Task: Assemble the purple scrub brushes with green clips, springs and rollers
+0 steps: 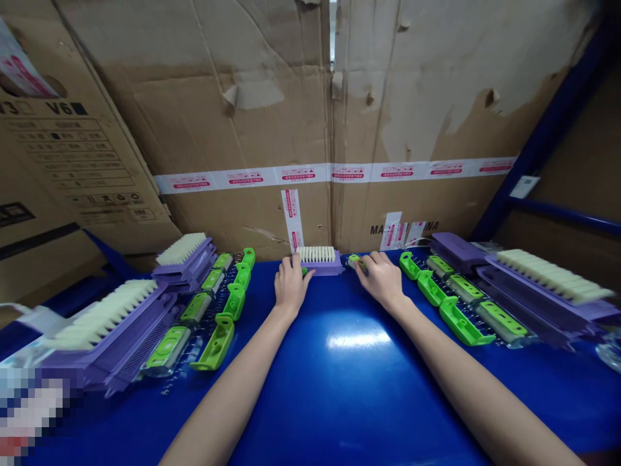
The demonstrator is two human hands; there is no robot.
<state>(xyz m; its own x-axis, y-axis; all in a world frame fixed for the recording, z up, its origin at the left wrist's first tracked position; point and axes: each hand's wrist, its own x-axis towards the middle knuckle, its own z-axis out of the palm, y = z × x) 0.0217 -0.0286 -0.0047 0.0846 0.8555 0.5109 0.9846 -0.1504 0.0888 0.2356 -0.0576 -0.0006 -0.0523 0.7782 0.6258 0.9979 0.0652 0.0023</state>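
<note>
"Holding anything?"
"Left hand (290,285) half-curled at the purple brush piece (321,262), far side of the bench (315,388); right hand (381,278) bent over a green-topped part (354,259). Either grip's hold, I can't tell."
"Risk?"
"A loose pinch could drop that part."

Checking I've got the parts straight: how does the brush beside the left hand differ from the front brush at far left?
The middle brush lies straight across the view; the front-left brush slants. The middle brush sits close to the cardboard; the front-left brush is nearer and looks larger. Both are purple with pale bristles pointing up.
</note>
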